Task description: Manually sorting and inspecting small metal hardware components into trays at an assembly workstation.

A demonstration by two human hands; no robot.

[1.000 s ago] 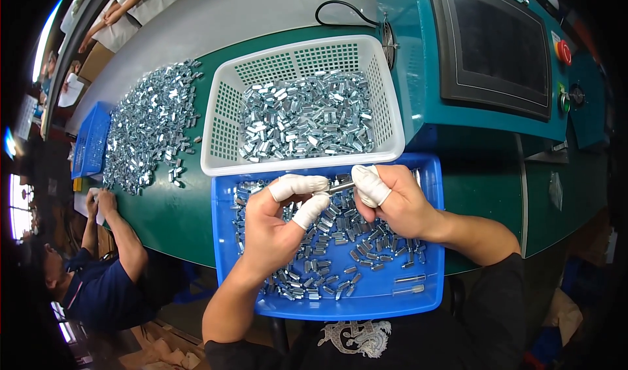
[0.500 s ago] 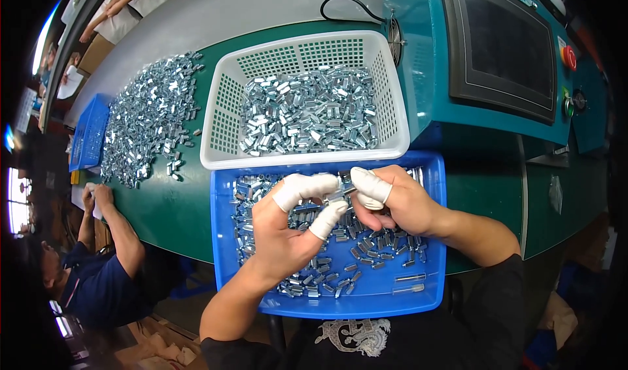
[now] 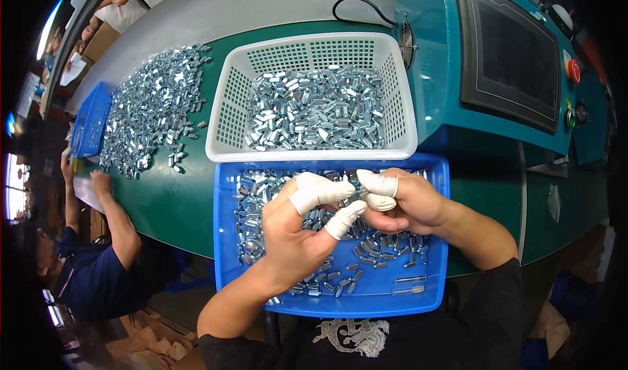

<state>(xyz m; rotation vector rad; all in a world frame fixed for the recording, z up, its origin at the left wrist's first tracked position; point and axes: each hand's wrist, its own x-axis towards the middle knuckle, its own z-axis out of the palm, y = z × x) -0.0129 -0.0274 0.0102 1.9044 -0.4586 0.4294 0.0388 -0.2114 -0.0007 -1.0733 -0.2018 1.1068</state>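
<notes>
My left hand (image 3: 294,229), white finger cots on its thumb and fingers, pinches a small silvery long hex nut (image 3: 343,203), mostly covered by the fingertips. Against it, my right hand (image 3: 409,203) is closed too, its cotted thumb and fingers pressed together. What the right fingers grip is hidden. Both hands are above a blue tray (image 3: 221,239) strewn with similar hex nuts (image 3: 373,255). Two slim rod-like pieces (image 3: 410,284) lie in the tray's near right corner.
Behind the tray stands a white perforated basket (image 3: 313,155) of nuts. A loose heap (image 3: 154,102) and a blue basket (image 3: 88,121) lie left, near a co-worker (image 3: 98,259). To the right stands a teal machine (image 3: 432,62) with a dark screen (image 3: 513,43).
My hands have shifted slightly right in the picture, and their fingertips have drawn closer together around the nut. The co-worker's hands have moved apart.
</notes>
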